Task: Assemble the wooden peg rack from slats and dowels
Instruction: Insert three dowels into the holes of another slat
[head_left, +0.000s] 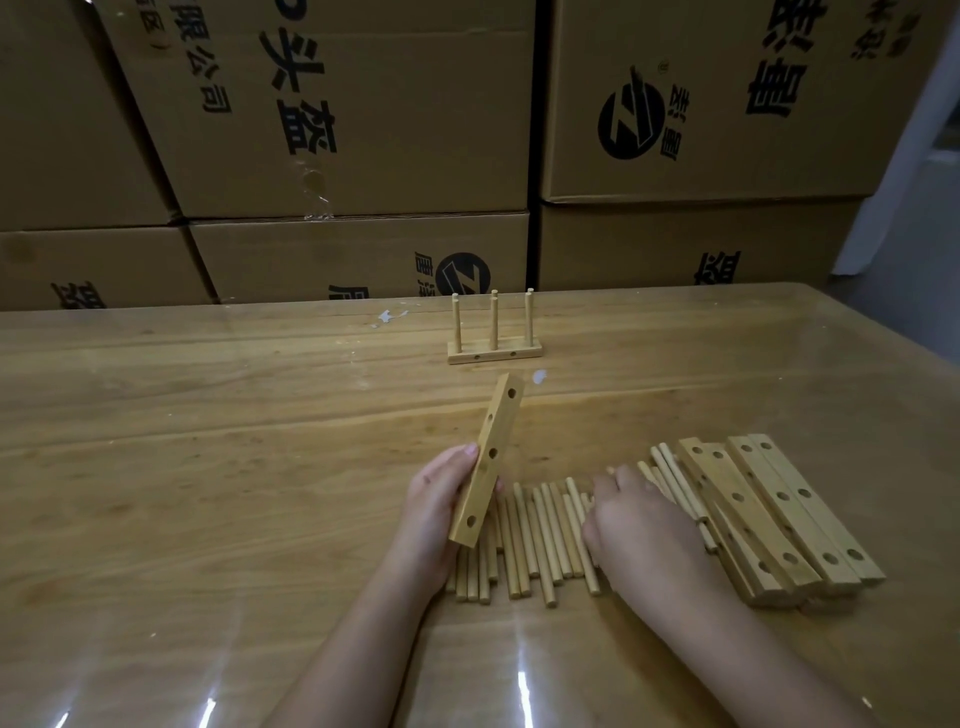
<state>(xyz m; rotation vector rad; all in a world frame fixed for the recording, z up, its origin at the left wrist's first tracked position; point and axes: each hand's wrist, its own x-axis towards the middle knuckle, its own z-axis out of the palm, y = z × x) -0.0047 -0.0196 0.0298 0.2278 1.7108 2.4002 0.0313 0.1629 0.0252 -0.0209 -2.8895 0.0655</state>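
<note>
My left hand (435, 501) grips a drilled slat (492, 457), tilted up above the loose dowels (540, 540) on the table (208, 415). My right hand (641, 530) lies over the dowels, its back hiding the fingertips, so I cannot tell whether it grips one. Just right lies a pile of slats (779, 514). A three-peg rack (493, 349) stands farther off, before stacked cardboard boxes (363, 130).

Dim, soft picture; glare streaks on table (156, 415); wide-angle edge bending.
</note>
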